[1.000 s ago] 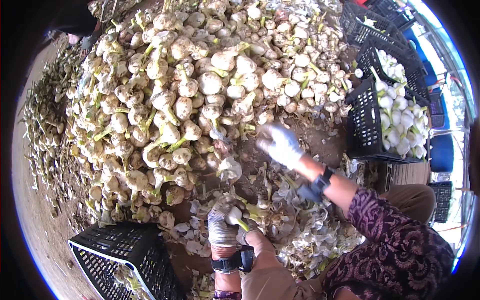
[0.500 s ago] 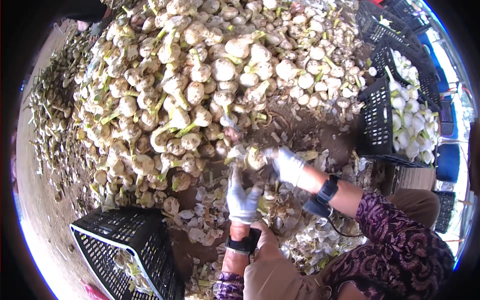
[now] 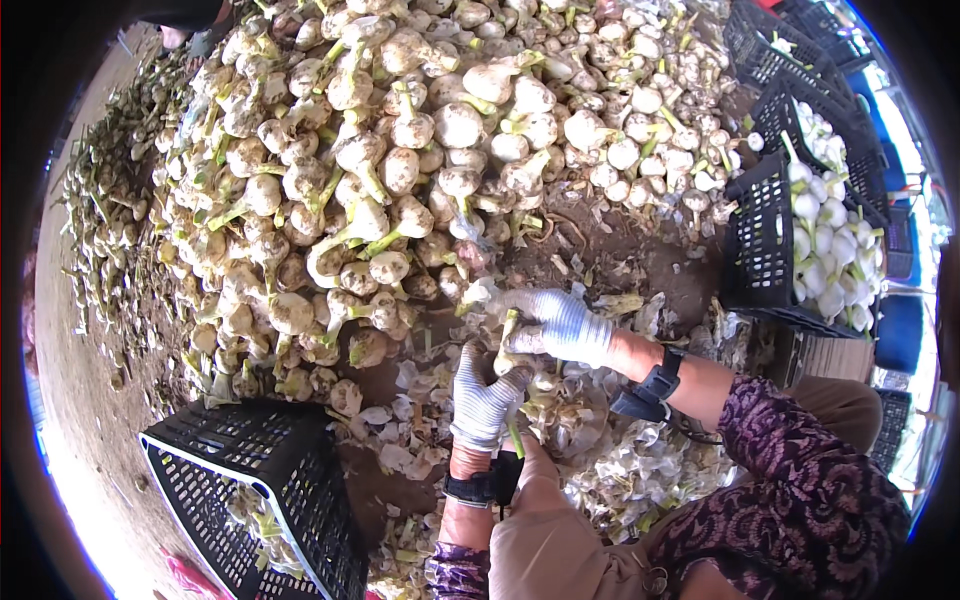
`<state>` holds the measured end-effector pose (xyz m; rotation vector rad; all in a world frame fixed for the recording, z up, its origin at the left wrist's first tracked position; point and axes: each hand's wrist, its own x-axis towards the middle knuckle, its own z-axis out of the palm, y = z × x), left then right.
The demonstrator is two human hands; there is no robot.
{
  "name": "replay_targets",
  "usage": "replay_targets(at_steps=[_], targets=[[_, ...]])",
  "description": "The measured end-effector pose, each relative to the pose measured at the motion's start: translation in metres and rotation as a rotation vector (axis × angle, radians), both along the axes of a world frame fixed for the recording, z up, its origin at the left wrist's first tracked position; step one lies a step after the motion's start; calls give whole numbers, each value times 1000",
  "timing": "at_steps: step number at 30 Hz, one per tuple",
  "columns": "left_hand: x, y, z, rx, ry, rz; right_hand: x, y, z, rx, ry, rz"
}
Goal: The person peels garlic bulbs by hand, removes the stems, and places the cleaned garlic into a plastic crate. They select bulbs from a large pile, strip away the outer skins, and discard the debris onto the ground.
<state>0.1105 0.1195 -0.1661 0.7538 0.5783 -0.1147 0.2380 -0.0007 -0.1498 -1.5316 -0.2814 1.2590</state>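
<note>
Right hand (image 3: pixel 560 325): in a pale glove, coming across from the right, thumb and fingers pinched on a garlic bulb with a green stalk.
Left hand (image 3: pixel 484 402): gloved too, just below the right one, fingers and thumb spread up around the lower end of that same garlic; from here I can't tell whether it grips.
Garlic in work (image 3: pixel 506 345): between the two hands, stalk upward, over the ground just beside the big heap.
Second stalk (image 3: pixel 516 438): green, poking out by the heel of the left hand; whatever it belongs to is hidden.
Heap (image 3: pixel 400 170): soil-stained bulbs, many with stalks on.
Peelings (image 3: pixel 640 470): papery white skins, strewn near the knees.
Left crate (image 3: pixel 235 440): black, tipped toward us, leafy scraps inside.
Right crate (image 3: pixel 757 240): black, filled with clean white bulbs.
</note>
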Motion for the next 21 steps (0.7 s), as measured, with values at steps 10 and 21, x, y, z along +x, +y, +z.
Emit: replay_targets(at_steps=[10, 21], targets=[[-10, 8, 5, -301, -92, 145, 13, -24, -17, 73, -417, -6], [-4, -3, 3, 295, -13, 178, -13, 4, -7, -70, 22, -206]])
